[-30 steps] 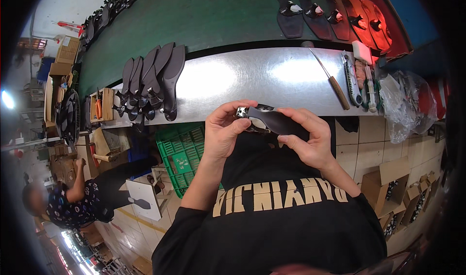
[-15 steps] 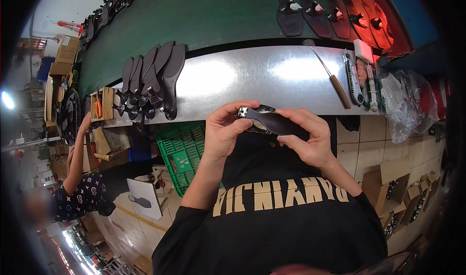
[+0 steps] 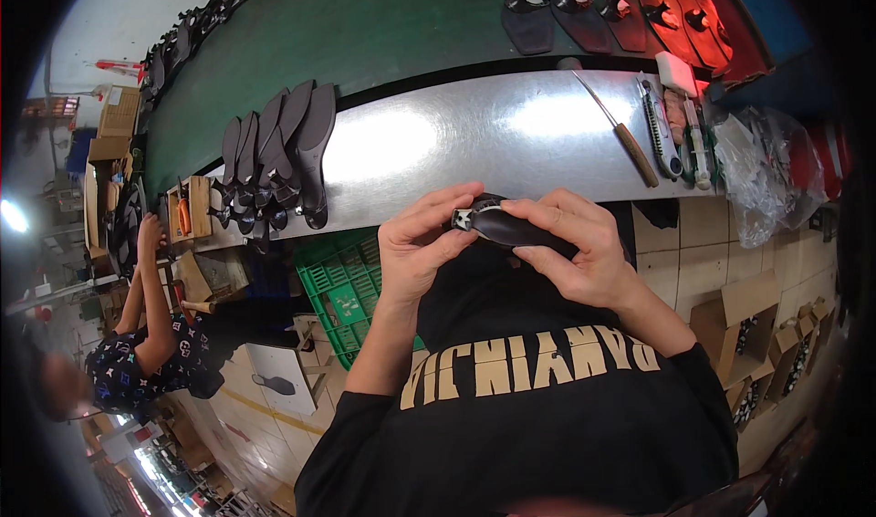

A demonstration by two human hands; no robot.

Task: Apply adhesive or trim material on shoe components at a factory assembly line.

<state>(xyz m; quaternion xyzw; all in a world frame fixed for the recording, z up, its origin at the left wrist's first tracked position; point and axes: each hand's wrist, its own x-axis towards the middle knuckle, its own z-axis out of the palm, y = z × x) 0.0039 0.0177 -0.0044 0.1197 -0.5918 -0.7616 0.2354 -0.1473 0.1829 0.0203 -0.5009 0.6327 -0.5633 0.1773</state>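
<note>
In front of my chest, close to the near edge of the steel ledge [image 3: 392,175], I hold a dark sandal [image 3: 520,230] in both hands. My left hand [image 3: 422,236] pinches its heel end, where a small light-coloured tip shows between thumb and fingers. My right hand [image 3: 584,246] grips the other end, thumb below and fingers on top. The toe part is hidden under the right palm. Several black sandals [image 3: 315,143] lie overlapping at the left of the ledge, partly on the green belt [image 3: 420,24].
On the ledge's right lie a wooden-handled awl [image 3: 634,154], a utility knife [image 3: 659,134] and a white block [image 3: 675,73], beside a clear plastic bag [image 3: 762,175]. A wooden box [image 3: 198,208] is at left, a green crate [image 3: 342,302] below. A co-worker [image 3: 151,357] stands far left.
The sandal has turned in my hands, and its strap opening shows less. My right fingers have shifted along it. The co-worker's hand has moved away from the wooden box.
</note>
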